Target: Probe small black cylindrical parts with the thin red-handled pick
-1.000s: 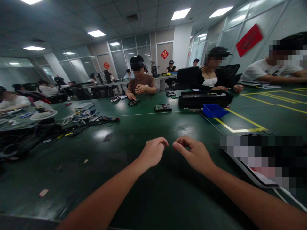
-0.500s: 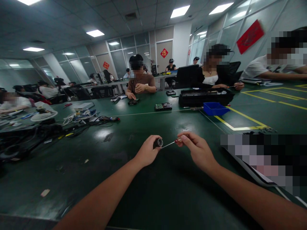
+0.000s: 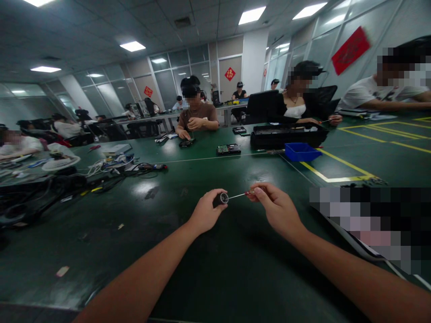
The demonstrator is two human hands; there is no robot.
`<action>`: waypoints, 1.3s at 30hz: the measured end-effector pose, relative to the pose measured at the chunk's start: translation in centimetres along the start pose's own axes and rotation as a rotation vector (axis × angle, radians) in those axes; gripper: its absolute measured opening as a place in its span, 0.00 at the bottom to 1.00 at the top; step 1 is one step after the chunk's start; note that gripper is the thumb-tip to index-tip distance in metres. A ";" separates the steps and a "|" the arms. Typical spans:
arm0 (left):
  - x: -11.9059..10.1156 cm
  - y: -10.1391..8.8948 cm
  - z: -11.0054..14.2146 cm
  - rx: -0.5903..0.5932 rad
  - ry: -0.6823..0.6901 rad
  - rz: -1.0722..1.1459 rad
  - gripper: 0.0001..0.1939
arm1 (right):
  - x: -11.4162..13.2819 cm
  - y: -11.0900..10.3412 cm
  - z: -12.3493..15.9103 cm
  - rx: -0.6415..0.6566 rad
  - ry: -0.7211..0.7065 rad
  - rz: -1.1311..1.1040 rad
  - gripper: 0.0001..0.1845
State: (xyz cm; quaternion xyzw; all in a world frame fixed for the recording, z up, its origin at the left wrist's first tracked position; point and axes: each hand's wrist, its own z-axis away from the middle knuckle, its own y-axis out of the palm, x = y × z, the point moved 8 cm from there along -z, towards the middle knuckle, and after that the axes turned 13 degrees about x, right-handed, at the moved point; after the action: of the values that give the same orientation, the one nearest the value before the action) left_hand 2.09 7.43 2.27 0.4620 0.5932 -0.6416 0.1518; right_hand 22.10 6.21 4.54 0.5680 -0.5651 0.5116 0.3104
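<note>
My left hand (image 3: 206,211) is closed round a short black cylinder (image 3: 221,199) whose open, light-rimmed end faces right toward me. What kind of part it is I cannot tell. My right hand (image 3: 278,206) pinches the red handle of a screwdriver (image 3: 238,195). The thin metal shaft points left, and its tip meets the open end of the cylinder. How deep the tip sits inside is too small to make out. Both hands are held above the green table (image 3: 215,278).
A blue bin (image 3: 302,153) stands beyond my right hand, before a long black tray (image 3: 289,137). A circuit-board device (image 3: 229,149) lies farther back. Tangled cables (image 3: 43,197) cover the left side. A blurred-out object (image 3: 363,229) lies at right. Co-workers (image 3: 198,114) sit across the table.
The screwdriver tip has moved from just below the cylinder's rim up to its open end. The shaft now lies flatter. Both hands otherwise stay nearly in place.
</note>
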 end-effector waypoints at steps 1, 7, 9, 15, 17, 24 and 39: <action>0.0 0.0 0.0 -0.002 0.000 -0.005 0.20 | 0.0 0.0 0.0 -0.004 0.000 0.000 0.17; 0.0 0.1 0.0 0.017 0.041 -0.033 0.21 | -0.3 0.0 -0.2 0.012 0.011 -0.031 0.17; -0.1 0.2 0.1 0.018 0.060 -0.037 0.21 | -0.4 -0.1 -0.2 0.005 0.020 -0.028 0.16; -0.3 0.1 0.1 0.014 0.071 -0.043 0.21 | -0.5 -0.5 -0.2 -0.037 0.037 0.005 0.15; -0.3 0.1 0.1 0.021 0.075 -0.043 0.21 | -0.1 -0.6 -0.1 -0.047 0.041 0.034 0.15; -0.3 0.0 0.1 0.043 0.041 -0.112 0.22 | 1.2 -0.9 0.3 -0.039 0.105 0.321 0.23; -0.8 0.1 0.1 0.066 0.013 -0.168 0.19 | 2.1 1.2 0.6 0.131 -0.003 0.388 0.17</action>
State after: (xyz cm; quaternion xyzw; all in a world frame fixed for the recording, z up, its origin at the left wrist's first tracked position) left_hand 2.56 6.98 2.79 0.4197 0.6092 -0.6683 0.0782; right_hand 20.73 4.73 6.03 0.4681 -0.6299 0.5967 0.1675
